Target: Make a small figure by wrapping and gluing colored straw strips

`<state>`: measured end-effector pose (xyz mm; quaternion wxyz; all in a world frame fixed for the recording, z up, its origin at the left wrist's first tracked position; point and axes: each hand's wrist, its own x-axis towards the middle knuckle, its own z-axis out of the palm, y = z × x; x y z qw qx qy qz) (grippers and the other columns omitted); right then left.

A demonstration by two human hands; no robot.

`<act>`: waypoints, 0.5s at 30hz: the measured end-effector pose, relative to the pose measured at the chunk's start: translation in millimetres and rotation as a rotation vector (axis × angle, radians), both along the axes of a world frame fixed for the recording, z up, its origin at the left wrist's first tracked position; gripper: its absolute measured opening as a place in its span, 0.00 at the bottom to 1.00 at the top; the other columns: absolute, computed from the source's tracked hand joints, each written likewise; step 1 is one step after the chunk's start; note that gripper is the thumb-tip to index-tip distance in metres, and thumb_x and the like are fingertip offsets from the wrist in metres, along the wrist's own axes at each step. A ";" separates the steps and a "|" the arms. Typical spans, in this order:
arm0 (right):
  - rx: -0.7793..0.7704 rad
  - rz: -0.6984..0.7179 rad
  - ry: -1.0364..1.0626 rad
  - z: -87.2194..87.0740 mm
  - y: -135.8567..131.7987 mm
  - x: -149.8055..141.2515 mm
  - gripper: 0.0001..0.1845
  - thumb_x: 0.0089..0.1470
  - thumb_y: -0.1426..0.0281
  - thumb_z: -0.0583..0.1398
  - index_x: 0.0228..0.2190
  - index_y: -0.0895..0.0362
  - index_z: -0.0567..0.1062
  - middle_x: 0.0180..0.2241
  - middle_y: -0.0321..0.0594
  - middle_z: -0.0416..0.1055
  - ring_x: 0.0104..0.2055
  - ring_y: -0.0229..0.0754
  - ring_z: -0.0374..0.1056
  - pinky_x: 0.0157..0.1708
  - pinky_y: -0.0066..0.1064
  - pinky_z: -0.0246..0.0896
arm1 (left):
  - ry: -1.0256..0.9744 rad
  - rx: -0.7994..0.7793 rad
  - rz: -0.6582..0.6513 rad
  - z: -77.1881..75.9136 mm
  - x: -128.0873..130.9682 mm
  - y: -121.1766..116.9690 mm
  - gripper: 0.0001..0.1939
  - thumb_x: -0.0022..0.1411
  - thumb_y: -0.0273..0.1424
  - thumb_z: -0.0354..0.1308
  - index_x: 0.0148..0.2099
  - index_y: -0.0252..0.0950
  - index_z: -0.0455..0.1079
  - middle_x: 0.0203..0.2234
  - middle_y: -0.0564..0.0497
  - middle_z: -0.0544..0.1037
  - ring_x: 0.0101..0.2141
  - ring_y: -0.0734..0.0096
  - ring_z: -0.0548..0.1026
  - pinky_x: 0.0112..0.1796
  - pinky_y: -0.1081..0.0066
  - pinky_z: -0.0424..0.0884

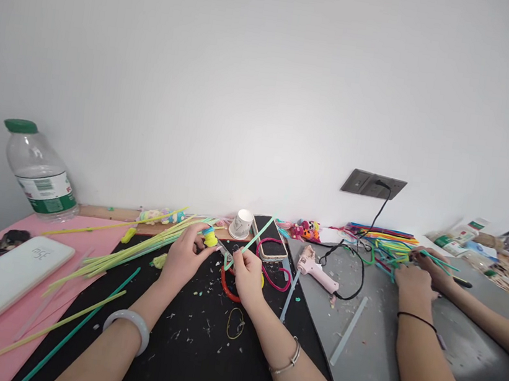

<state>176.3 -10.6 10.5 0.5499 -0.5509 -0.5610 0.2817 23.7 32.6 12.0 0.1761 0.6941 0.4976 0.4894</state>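
My left hand [184, 255] is closed around the yellow and blue handles of what look like small scissors [211, 238]. Their grey blades point right, toward my other hand. A light green pipe cleaner [258, 238] is pinched in my right hand [247, 275]; one end rises up and right over a phone [269, 242], and part of it bends near the blades. Beneath that hand an orange-red loop [225, 287] lies on the black mat [186, 350]. A magenta pipe cleaner [277, 286] curls just to the right.
Pale yellow-green pipe cleaners [134, 248] fan out at left, beside a white power bank [1, 291] and a plastic bottle [45, 172]. A paper cup [241, 223] stands by the wall. Rightward lie a corded pink glue gun [316, 270] and another person's hands [416, 277].
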 end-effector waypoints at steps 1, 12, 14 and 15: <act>0.000 0.002 0.002 0.3 -0.1 -0.1 0.18 0.54 0.61 0.50 0.18 0.56 0.56 0.18 0.30 0.50 0.22 0.33 0.48 0.22 0.25 0.44 | 0.003 0.012 0.002 0.6 0.7 -1.1 0.23 0.51 0.40 0.59 0.48 0.39 0.63 0.26 0.54 0.69 0.25 0.70 0.69 0.30 0.69 0.66; 0.003 0.006 0.005 0.4 -0.8 0.8 0.18 0.54 0.62 0.50 0.18 0.56 0.55 0.17 0.30 0.50 0.21 0.33 0.47 0.22 0.25 0.43 | 0.119 0.042 -0.011 -8.7 -0.6 7.3 0.25 0.54 0.37 0.57 0.54 0.39 0.59 0.45 0.46 0.71 0.40 0.62 0.71 0.43 0.63 0.66; 0.004 0.004 -0.003 0.7 -0.9 0.6 0.18 0.54 0.62 0.50 0.17 0.56 0.55 0.17 0.30 0.49 0.21 0.33 0.47 0.22 0.25 0.43 | 0.160 0.037 -0.035 -11.7 -1.9 10.5 0.25 0.55 0.36 0.56 0.54 0.39 0.59 0.48 0.45 0.70 0.46 0.58 0.69 0.48 0.60 0.63; 0.004 0.005 -0.006 0.7 -1.1 0.4 0.18 0.54 0.62 0.51 0.17 0.56 0.55 0.17 0.30 0.49 0.21 0.33 0.47 0.22 0.25 0.43 | 0.182 0.027 -0.047 -13.3 -2.6 11.7 0.25 0.55 0.36 0.56 0.55 0.39 0.59 0.48 0.45 0.70 0.48 0.57 0.67 0.49 0.60 0.61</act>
